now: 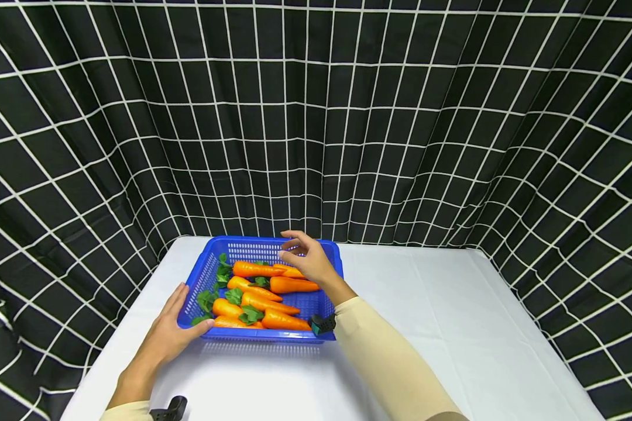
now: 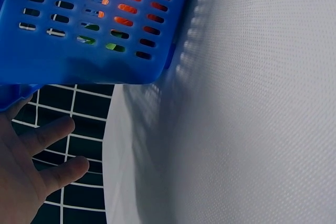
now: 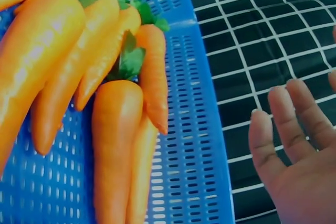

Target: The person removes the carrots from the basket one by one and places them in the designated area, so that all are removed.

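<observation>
A blue plastic basket [image 1: 263, 334] with slotted walls holds several orange carrots [image 1: 294, 285] with green leafy tops [image 1: 251, 315]. At the basket's front left corner is my left hand [image 1: 165, 330], its fingers spread along the outside and its thumb by the front rim. Below the slotted wall [image 2: 79, 61] in the left wrist view, the fingers of that hand [image 2: 21, 166] are extended. My right hand [image 1: 312, 260] hovers over the back right part of the basket, fingers loosely bent with nothing between them. In the right wrist view, its fingers [image 3: 283, 124] appear beyond the rim, apart from the carrots [image 3: 118, 145].
The basket stands on a white-covered table [image 1: 426, 327], toward its back left. A black curtain with a white grid [image 1: 316, 117] encloses the back and both sides. Dark straps [image 1: 171, 409] are on both wrists.
</observation>
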Action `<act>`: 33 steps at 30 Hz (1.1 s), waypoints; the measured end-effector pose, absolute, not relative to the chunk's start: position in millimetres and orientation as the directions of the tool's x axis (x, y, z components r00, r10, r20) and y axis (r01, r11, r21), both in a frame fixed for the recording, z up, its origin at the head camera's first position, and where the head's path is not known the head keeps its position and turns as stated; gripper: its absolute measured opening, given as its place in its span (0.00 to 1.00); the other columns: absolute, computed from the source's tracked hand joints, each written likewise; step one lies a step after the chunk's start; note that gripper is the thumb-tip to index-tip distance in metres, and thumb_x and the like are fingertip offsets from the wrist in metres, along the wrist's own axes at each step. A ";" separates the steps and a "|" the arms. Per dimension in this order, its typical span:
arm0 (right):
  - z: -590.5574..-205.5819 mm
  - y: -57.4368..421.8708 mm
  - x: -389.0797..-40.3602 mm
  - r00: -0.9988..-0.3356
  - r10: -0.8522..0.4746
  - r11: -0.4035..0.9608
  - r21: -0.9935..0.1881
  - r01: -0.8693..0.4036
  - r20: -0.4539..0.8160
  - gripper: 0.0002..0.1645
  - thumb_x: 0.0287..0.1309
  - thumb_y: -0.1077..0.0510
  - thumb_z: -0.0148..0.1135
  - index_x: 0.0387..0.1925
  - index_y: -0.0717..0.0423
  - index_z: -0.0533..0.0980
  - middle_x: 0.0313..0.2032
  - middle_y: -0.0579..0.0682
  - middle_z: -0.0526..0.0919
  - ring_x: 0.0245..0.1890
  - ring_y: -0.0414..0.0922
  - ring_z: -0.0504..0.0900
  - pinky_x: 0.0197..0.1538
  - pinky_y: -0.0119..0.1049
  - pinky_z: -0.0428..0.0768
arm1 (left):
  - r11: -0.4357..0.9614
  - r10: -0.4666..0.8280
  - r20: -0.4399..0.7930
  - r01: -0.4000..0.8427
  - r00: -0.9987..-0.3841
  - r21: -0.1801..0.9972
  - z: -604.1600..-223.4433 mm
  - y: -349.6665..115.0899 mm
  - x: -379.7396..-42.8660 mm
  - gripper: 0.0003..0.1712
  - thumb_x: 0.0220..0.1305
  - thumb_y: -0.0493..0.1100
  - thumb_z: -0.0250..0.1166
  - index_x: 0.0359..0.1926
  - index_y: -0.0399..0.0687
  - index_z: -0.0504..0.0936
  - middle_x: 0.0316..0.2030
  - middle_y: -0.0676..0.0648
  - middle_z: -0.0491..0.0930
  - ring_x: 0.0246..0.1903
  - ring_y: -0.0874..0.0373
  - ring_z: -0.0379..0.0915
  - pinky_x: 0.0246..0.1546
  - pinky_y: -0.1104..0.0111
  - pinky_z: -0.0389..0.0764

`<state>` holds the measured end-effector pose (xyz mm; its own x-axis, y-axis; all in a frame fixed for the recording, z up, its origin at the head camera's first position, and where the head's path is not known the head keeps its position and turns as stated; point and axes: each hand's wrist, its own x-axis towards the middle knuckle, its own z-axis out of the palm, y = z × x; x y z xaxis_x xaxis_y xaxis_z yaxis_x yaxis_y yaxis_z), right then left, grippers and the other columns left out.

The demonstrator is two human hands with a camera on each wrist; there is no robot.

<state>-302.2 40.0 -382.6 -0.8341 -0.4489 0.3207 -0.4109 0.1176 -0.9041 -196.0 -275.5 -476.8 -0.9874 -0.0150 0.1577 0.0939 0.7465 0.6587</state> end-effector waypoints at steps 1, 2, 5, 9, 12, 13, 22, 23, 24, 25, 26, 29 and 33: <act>-383.1 38.2 -303.2 -0.834 -0.459 0.130 -0.906 -0.403 0.306 0.27 0.63 0.62 0.61 0.62 0.62 0.69 0.49 0.67 0.77 0.46 0.62 0.77 0.44 0.38 0.79 | 0.745 -0.016 0.157 0.093 -0.987 0.660 -476.7 -276.0 -195.8 0.61 0.54 0.62 0.70 0.75 0.39 0.45 0.74 0.38 0.42 0.68 0.31 0.43 0.61 0.37 0.51; -383.7 36.5 -304.3 -0.835 -0.469 0.142 -0.909 -0.393 0.288 0.26 0.63 0.62 0.61 0.62 0.62 0.70 0.50 0.68 0.77 0.45 0.63 0.77 0.44 0.37 0.79 | 0.743 -0.016 0.158 0.094 -0.987 0.663 -476.7 -276.5 -195.7 0.61 0.54 0.62 0.70 0.75 0.39 0.45 0.74 0.38 0.42 0.68 0.31 0.43 0.61 0.37 0.51; -395.7 31.7 -315.0 -0.840 -0.490 0.185 -0.913 -0.363 0.234 0.25 0.62 0.61 0.62 0.60 0.59 0.72 0.49 0.66 0.78 0.44 0.58 0.79 0.45 0.39 0.80 | 0.737 -0.017 0.158 0.095 -0.987 0.669 -477.0 -276.5 -195.2 0.62 0.54 0.62 0.70 0.75 0.39 0.45 0.74 0.38 0.42 0.68 0.31 0.42 0.60 0.36 0.51; -421.5 28.0 -334.8 -0.849 -0.497 0.229 -0.916 -0.329 0.180 0.23 0.60 0.58 0.65 0.57 0.55 0.75 0.48 0.60 0.80 0.41 0.49 0.82 0.45 0.46 0.81 | 0.737 -0.015 0.165 0.100 -0.986 0.668 -477.3 -274.7 -194.7 0.61 0.54 0.62 0.70 0.75 0.38 0.46 0.74 0.37 0.42 0.68 0.30 0.43 0.60 0.36 0.51; -432.7 26.9 -342.3 -0.840 -0.520 0.264 -0.907 -0.329 0.153 0.23 0.59 0.59 0.66 0.56 0.55 0.76 0.47 0.60 0.80 0.39 0.47 0.82 0.45 0.44 0.81 | 0.741 -0.014 0.167 0.102 -0.986 0.663 -476.9 -273.8 -194.7 0.61 0.54 0.62 0.70 0.75 0.38 0.46 0.74 0.37 0.43 0.68 0.30 0.43 0.60 0.36 0.51; -434.1 26.7 -343.0 -0.837 -0.528 0.280 -0.900 -0.333 0.146 0.23 0.59 0.60 0.66 0.56 0.56 0.76 0.47 0.60 0.80 0.39 0.47 0.82 0.44 0.42 0.81 | 0.743 -0.015 0.166 0.100 -0.986 0.662 -476.7 -273.7 -194.9 0.61 0.54 0.62 0.70 0.75 0.38 0.46 0.74 0.37 0.43 0.68 0.30 0.43 0.60 0.36 0.51; -442.4 27.0 -347.7 -0.823 -0.564 0.416 -0.838 -0.354 0.068 0.23 0.57 0.58 0.67 0.55 0.58 0.78 0.48 0.58 0.81 0.43 0.51 0.80 0.48 0.40 0.78 | 0.747 -0.017 0.160 0.093 -0.987 0.658 -475.9 -274.2 -195.3 0.61 0.54 0.62 0.70 0.75 0.40 0.46 0.74 0.39 0.42 0.68 0.31 0.43 0.60 0.36 0.50; -443.2 27.5 -348.2 -0.817 -0.573 0.428 -0.828 -0.362 0.062 0.23 0.57 0.58 0.67 0.55 0.58 0.78 0.47 0.58 0.81 0.43 0.51 0.80 0.49 0.40 0.78 | 0.748 -0.017 0.161 0.095 -0.987 0.657 -476.4 -274.4 -195.2 0.61 0.54 0.62 0.70 0.75 0.40 0.46 0.74 0.39 0.42 0.68 0.30 0.43 0.60 0.36 0.51; -443.9 27.9 -348.6 -0.811 -0.582 0.436 -0.819 -0.372 0.058 0.23 0.57 0.59 0.67 0.55 0.58 0.78 0.47 0.57 0.82 0.44 0.51 0.80 0.50 0.41 0.77 | 0.748 -0.017 0.162 0.095 -0.987 0.657 -476.8 -274.5 -194.9 0.61 0.54 0.62 0.70 0.75 0.39 0.46 0.74 0.38 0.42 0.68 0.30 0.43 0.60 0.36 0.51; -444.6 28.2 -349.1 -0.802 -0.595 0.441 -0.813 -0.381 0.053 0.23 0.57 0.59 0.67 0.55 0.58 0.78 0.48 0.57 0.82 0.45 0.51 0.80 0.50 0.41 0.77 | 0.748 -0.017 0.162 0.095 -0.987 0.657 -477.2 -274.6 -194.7 0.61 0.54 0.62 0.70 0.75 0.39 0.46 0.74 0.38 0.42 0.68 0.30 0.43 0.60 0.36 0.51; -445.3 28.4 -349.5 -0.794 -0.606 0.447 -0.805 -0.390 0.048 0.22 0.57 0.59 0.68 0.54 0.57 0.78 0.47 0.57 0.82 0.46 0.52 0.80 0.51 0.42 0.77 | 0.748 -0.018 0.160 0.093 -0.987 0.657 -477.5 -274.7 -194.4 0.61 0.54 0.62 0.70 0.75 0.39 0.46 0.74 0.38 0.42 0.68 0.30 0.43 0.60 0.36 0.51; -448.6 28.7 -351.1 -0.775 -0.632 0.477 -0.779 -0.406 0.017 0.21 0.57 0.58 0.68 0.54 0.54 0.79 0.48 0.55 0.82 0.47 0.51 0.79 0.52 0.42 0.76 | 0.748 -0.020 0.158 0.090 -0.987 0.657 -478.3 -274.8 -194.4 0.61 0.54 0.63 0.69 0.75 0.40 0.46 0.74 0.38 0.42 0.68 0.30 0.44 0.60 0.36 0.51; -453.5 28.5 -353.2 -0.759 -0.651 0.518 -0.741 -0.427 -0.017 0.20 0.56 0.59 0.69 0.52 0.52 0.80 0.46 0.52 0.83 0.48 0.50 0.79 0.53 0.39 0.75 | 0.748 -0.022 0.158 0.089 -0.987 0.658 -477.9 -274.5 -194.4 0.61 0.54 0.63 0.69 0.76 0.41 0.45 0.74 0.38 0.42 0.68 0.30 0.44 0.60 0.35 0.51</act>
<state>-353.2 28.5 -453.5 -0.7592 -0.6507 -0.0168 -0.4273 0.5176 -0.7413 -194.4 -274.5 -477.9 -0.9872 -0.0217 0.1580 0.0889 0.7475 0.6582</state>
